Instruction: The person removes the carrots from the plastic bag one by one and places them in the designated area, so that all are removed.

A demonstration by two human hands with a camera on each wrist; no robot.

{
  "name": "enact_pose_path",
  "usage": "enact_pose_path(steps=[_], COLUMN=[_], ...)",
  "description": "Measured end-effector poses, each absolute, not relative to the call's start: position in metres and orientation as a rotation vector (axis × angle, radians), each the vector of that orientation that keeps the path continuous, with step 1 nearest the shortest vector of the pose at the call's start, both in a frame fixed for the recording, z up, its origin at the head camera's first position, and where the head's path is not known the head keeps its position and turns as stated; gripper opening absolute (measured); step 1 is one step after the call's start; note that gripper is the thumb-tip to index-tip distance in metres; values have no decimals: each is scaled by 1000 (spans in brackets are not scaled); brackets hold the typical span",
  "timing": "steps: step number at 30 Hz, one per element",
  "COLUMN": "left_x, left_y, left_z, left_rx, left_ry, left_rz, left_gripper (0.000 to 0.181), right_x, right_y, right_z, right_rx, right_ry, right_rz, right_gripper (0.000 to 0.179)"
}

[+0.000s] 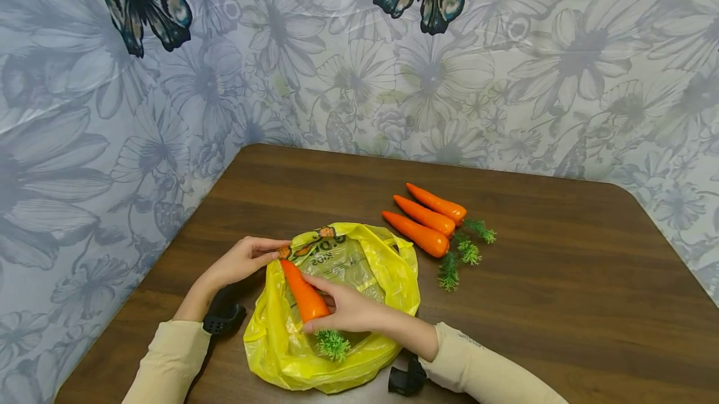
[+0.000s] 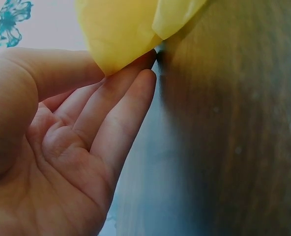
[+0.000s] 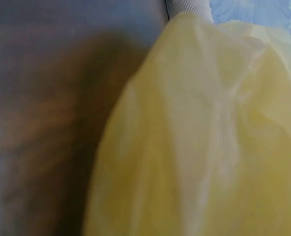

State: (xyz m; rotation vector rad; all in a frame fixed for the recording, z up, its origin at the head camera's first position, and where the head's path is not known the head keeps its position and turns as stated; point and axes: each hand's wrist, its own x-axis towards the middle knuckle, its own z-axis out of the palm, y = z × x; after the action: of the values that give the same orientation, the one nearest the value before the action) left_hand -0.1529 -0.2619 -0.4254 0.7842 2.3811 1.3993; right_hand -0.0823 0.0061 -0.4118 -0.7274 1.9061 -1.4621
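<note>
A yellow plastic bag (image 1: 264,354) lies spread on the table with its mouth open upward. My left hand (image 1: 245,260) pinches the bag's rim at its left edge; the left wrist view shows thumb and fingers on the yellow plastic (image 2: 121,34). Inside the bag's opening, my right hand (image 1: 351,309) grips an orange carrot (image 1: 303,291) by its thick end, its tip pointing up and left. The carrot's green top (image 1: 332,344) hangs below the hand. In the right wrist view the yellow plastic (image 3: 199,137) hides the hand and the carrot.
Three more carrots (image 1: 418,233) with green tops (image 1: 468,251) lie side by side on the brown table (image 1: 562,279), behind and right of the bag. A flowered wall covering (image 1: 354,79) with butterflies stands behind the table. Black wrist straps (image 1: 224,320) sit on both wrists.
</note>
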Motion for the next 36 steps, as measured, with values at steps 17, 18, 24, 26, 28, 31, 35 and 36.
enact_pose_path(steps=[17,18,24,26,28,31,35,36], left_x=[-153,-153,-153,-153,-153,-153,-153,-153], left_y=[-262,-262,-261,-261,-261,-261,-262,-262], left_z=[-425,-424,-424,-424,-425,-425,-425,-425], left_rx=[786,784,782,783,785,792,800,802], left_ry=[2385,2382,2374,2382,2389,2402,2419,2423], left_rz=[1384,1386,1390,1383,1374,1357,1344,1341], left_gripper=[34,34,35,35,34,34,34,34], right_x=[-85,-85,-90,-93,-96,-101,-110,-112], right_y=[23,24,33,37,42,52,68,73], right_z=[-405,-404,-399,-396,-393,-388,-382,-380], right_rx=[-590,-587,-563,-565,-574,-618,-656,-661], right_ry=[1579,1576,1595,1595,1594,1599,1680,1709], right_rz=[-1625,-1632,-1680,-1699,-1722,-1750,-1765,-1766], right_gripper=[69,69,68,69,71,75,76,76])
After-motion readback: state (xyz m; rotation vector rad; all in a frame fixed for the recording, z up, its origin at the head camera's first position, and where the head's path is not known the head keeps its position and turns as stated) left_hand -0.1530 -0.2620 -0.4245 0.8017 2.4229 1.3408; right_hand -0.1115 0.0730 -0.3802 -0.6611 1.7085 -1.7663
